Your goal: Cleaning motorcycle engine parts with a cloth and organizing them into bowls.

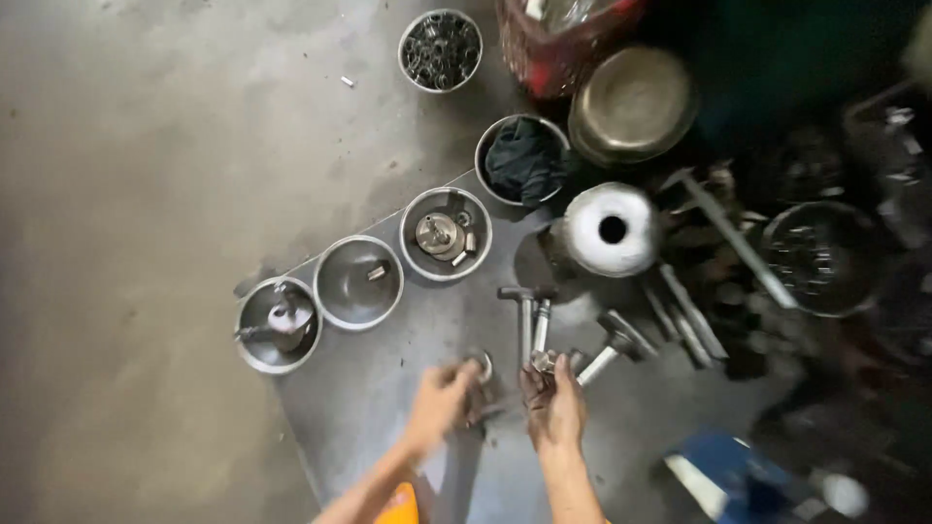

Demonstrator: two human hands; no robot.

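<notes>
Ring [482, 366] of metal pinched in my left hand [442, 400] | right hand [553, 398] grips small metal fitting [546, 361] | both raised over grey sheet [379, 388] for fitting

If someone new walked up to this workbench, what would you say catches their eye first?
Probably the shiny round metal vessel with a dark hole on top, standing mid-right on the grey sheet. Next, the row of steel bowls running diagonally up from the left, holding small metal parts. At the bottom, the left hand and right hand finger small metal pieces beside two hammer-like tools.
</notes>
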